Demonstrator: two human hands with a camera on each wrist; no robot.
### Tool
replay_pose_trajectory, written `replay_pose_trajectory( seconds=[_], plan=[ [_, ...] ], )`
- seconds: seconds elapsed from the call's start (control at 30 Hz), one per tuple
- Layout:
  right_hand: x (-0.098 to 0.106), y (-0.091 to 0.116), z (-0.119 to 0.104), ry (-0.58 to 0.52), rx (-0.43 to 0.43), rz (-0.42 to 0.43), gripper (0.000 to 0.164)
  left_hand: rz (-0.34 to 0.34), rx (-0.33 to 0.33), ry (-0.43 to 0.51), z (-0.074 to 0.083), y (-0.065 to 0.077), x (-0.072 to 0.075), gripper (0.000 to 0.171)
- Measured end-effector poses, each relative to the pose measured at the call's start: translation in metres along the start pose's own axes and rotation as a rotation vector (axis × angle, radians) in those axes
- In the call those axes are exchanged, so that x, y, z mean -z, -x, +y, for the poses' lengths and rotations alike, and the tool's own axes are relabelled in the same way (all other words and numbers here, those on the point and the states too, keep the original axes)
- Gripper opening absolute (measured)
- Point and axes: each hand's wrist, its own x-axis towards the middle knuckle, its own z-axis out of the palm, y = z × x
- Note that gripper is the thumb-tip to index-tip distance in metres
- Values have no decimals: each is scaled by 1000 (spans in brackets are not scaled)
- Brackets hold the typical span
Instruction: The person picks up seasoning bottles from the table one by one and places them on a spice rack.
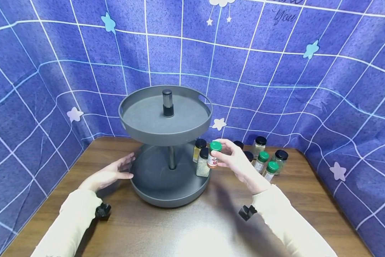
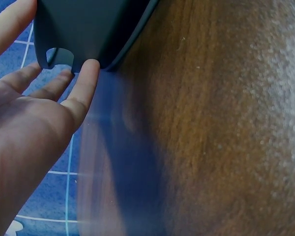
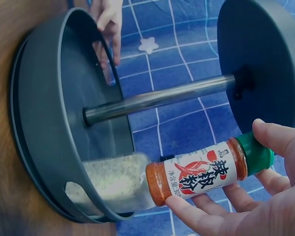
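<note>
A small jar of red chili powder (image 1: 212, 161) with a green cap is gripped by my right hand (image 1: 236, 160), thumb on the cap and fingers along the side. It is held tilted at the right rim of the lower tier (image 1: 166, 202) of a grey two-tier round rack. Inside that tier, near the held jar, stand a black-capped jar of pale contents (image 1: 203, 168) and a black-capped jar of yellowish contents (image 1: 196, 154). My left hand (image 1: 106, 176) is at the rack's left side, its fingers extended and touching the lower tier's outer wall (image 2: 73, 29).
The upper tier (image 1: 166, 138) overhangs the lower one, joined by a metal post (image 1: 171, 157). Right of my right hand, several spice jars stand on the wooden table (image 1: 141, 228), including a green-capped jar (image 1: 271, 170) and a black-capped jar (image 1: 280, 160). A blue curtain (image 1: 166, 53) surrounds the table.
</note>
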Motion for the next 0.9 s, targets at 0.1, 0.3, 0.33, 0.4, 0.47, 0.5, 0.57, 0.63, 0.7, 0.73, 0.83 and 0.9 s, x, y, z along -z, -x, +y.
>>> replay_pose_trajectory(
  seconds=[0.1, 0.3, 0.33, 0.4, 0.47, 0.5, 0.57, 0.63, 0.7, 0.73, 0.83, 0.9],
  plan=[
    [-3, 0, 0, -6, 2, -9, 43, 0, -2, -1, 0, 0, 0, 89],
    [-9, 0, 4, -35, -8, -23, 44, 2, -5, -3, 1, 1, 1, 89],
    [-10, 0, 5, -41, -12, -26, 45, 2, -5, 1, 1, 1, 1, 89],
    [-13, 0, 8, -45, -20, -30, 45, 3, -4, 6, 1, 1, 1, 89],
    [-16, 0, 12, -48, -30, -30, 45, 4, 1, 16, 1, 1, 0, 90],
    [-18, 0, 13, -49, -35, -31, 45, 3, 1, 14, 1, 1, 0, 90],
    [-21, 1, 16, -51, -40, -34, 45, 2, 4, 20, 1, 1, 0, 90],
    [-24, 1, 19, -47, -44, -38, 46, -1, 3, 26, 1, 1, 0, 90],
    [-27, 1, 21, -50, -46, -45, 46, -4, 0, 23, 1, 1, 0, 89],
    [-28, 0, 23, -52, -49, -48, 47, -6, -1, 26, 1, 1, 0, 89],
    [-30, -1, 28, -64, -55, -56, 47, -7, -4, 20, 1, 1, 0, 88],
    [-32, -1, 32, -59, -62, -60, 47, -6, -3, 16, 0, 1, 0, 88]
  ],
)
